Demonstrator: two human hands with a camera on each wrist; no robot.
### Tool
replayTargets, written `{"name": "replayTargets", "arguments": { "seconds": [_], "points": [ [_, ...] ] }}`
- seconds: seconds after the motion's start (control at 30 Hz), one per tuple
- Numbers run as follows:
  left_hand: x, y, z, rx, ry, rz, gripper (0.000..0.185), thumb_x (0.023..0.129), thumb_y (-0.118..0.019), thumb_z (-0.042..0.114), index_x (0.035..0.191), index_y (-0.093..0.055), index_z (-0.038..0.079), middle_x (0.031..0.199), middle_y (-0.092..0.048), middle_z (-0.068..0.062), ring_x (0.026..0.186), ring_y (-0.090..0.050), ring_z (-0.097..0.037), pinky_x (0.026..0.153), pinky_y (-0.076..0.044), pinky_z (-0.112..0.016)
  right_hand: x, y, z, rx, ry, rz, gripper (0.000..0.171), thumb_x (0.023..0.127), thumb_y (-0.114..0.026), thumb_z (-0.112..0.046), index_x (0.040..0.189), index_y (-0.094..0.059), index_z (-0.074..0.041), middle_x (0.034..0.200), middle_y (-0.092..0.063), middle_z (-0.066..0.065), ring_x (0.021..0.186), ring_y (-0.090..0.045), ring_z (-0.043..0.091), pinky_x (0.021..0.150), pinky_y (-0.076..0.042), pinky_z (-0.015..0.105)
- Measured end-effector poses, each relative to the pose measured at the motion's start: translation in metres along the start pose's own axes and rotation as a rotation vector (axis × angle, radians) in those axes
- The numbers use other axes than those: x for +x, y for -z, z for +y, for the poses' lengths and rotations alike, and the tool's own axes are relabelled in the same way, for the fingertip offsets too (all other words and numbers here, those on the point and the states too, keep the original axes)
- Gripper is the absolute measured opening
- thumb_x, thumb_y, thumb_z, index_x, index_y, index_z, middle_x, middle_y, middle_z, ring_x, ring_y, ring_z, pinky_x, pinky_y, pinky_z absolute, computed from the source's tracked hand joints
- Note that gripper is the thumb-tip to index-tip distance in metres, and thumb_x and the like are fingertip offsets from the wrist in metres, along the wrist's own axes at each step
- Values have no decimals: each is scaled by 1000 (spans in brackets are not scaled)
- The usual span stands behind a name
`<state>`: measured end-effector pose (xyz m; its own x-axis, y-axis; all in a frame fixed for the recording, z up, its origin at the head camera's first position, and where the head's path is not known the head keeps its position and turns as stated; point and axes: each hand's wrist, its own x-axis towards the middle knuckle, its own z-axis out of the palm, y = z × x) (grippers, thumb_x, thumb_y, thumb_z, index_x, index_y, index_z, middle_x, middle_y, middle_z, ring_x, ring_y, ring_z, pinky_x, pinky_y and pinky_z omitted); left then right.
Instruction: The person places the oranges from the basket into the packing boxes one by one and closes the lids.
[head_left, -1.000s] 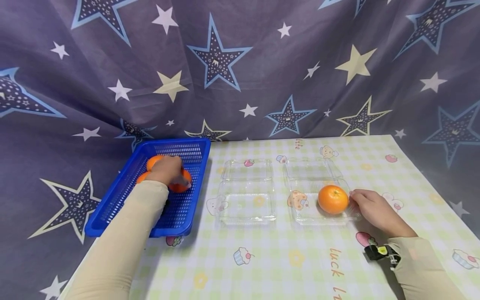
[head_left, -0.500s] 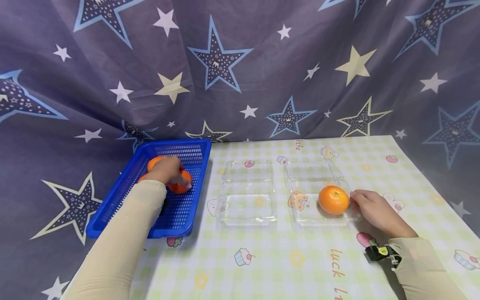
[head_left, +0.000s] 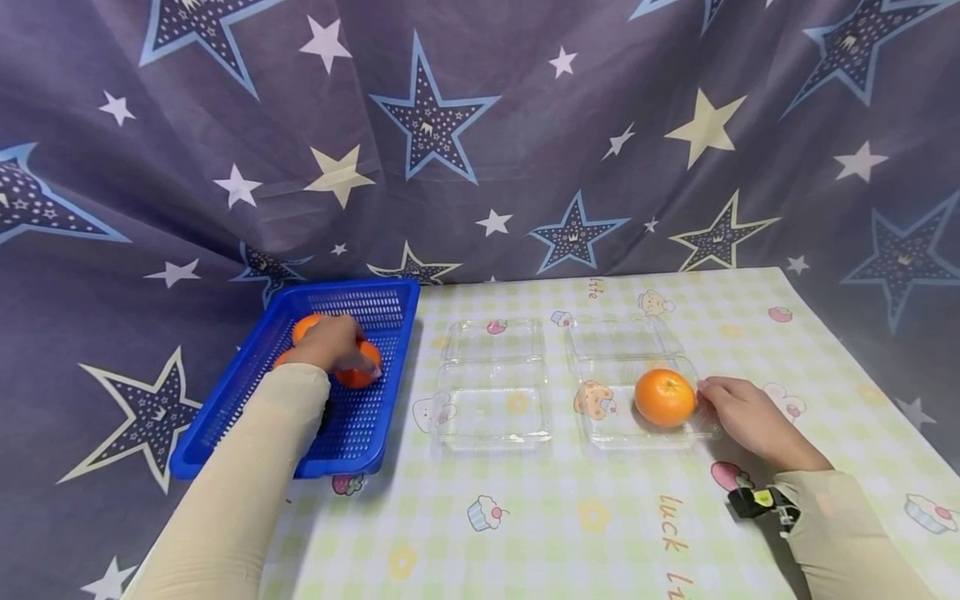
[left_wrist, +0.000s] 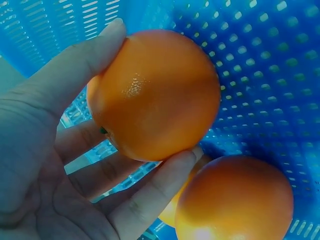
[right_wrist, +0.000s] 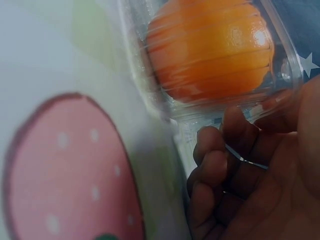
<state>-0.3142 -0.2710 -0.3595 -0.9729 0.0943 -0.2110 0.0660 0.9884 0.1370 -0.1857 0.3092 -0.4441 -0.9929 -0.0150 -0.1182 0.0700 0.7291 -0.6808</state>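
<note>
Nothing has shifted since the earlier frames — both hands stay put. Inside the blue basket (head_left: 352, 417) the left hand (head_left: 330, 342) curls thumb and fingers (left_wrist: 150, 195) round one orange (left_wrist: 155, 92), two more beside it. The right clear box (head_left: 622, 429) holds another orange (head_left: 664, 397); the right hand (head_left: 738, 412) pinches its rim with curled fingers (right_wrist: 212, 160) — the left clear box (head_left: 491, 408) sits between.

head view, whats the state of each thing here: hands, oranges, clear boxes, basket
left hand: grips a round orange inside the blue perforated plastic basket
right hand: fingers curled on the edge of the right clear plastic clamshell box
right box: open, one orange inside
left clear plastic clamshell box: open, empty
basket: holds more oranges
</note>
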Motion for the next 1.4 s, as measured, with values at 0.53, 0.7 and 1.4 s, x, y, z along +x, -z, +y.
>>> {"name": "replayTargets", "arguments": {
  "seconds": [0.53,0.7,1.4],
  "points": [
    [3,-1,-10,-42,7,-1,70,73,-91,42,123,-70,-2,110,-70,-20,92,-63,-33,84,-55,-47,0,-1,1,4,-14,-5,53,112,-27,-42,119,-64,-4,101,-59,11,98,-52,29,81,-40,39],
    [2,-1,-11,-23,23,37,65,72,-89,41,119,-71,0,107,-71,-18,90,-63,-33,84,-54,-47,0,-1,0,-3,-11,-2,52,112,-27,-41,116,-64,-5,99,-59,10,96,-52,28,80,-40,38],
    [-21,26,6,-77,20,224,76,75,-83,42,134,-53,4,116,-61,-24,101,-56,-42,87,-52,-57,0,2,1,-9,-5,0,54,112,-27,-40,124,-64,-1,104,-61,13,98,-52,29,82,-42,38]
  ]
}}
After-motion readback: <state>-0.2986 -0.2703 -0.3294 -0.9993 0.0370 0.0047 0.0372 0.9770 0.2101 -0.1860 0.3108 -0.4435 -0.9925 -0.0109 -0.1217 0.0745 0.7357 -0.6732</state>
